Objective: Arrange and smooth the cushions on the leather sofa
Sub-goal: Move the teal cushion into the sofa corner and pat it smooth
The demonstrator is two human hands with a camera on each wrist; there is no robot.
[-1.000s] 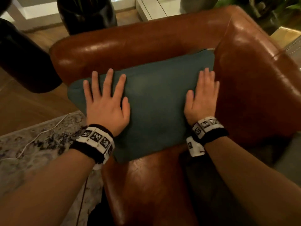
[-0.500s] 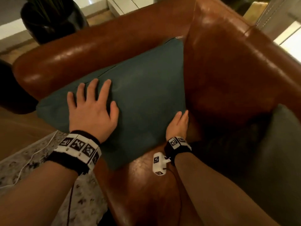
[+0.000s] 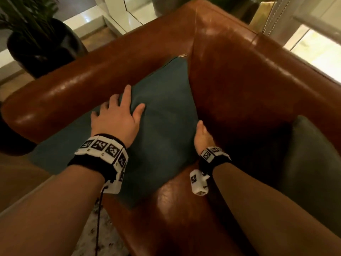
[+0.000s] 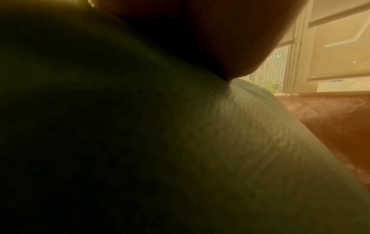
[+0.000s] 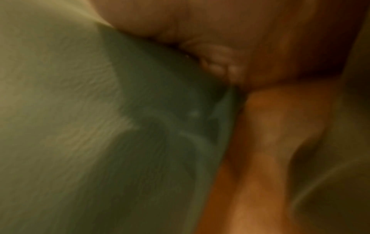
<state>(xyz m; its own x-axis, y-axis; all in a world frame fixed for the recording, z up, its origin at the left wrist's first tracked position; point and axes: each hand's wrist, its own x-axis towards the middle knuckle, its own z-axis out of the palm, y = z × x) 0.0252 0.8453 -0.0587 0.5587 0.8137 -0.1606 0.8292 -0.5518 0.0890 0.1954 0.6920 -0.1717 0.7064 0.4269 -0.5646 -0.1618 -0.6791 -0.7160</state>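
Indoors, brown leather sofa [image 3: 239,93], teal cushion [image 3: 162,126], potted plant [image 3: 36,43], patterned rug [image 3: 103,235]

Both forearms are bare, with no sleeves seen. A black wristband [image 3: 94,164] ringed with white blocks printed with black square codes is worn on each wrist. A thin black cable [image 3: 97,218] is hung from the left band, and a small white coded block [image 3: 198,183] is attached under the right one

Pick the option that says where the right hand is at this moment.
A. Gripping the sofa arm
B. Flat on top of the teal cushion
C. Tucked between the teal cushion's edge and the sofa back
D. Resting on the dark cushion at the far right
C: the right hand is wedged between the teal cushion edge and the leather sofa back, fingers mostly hidden.
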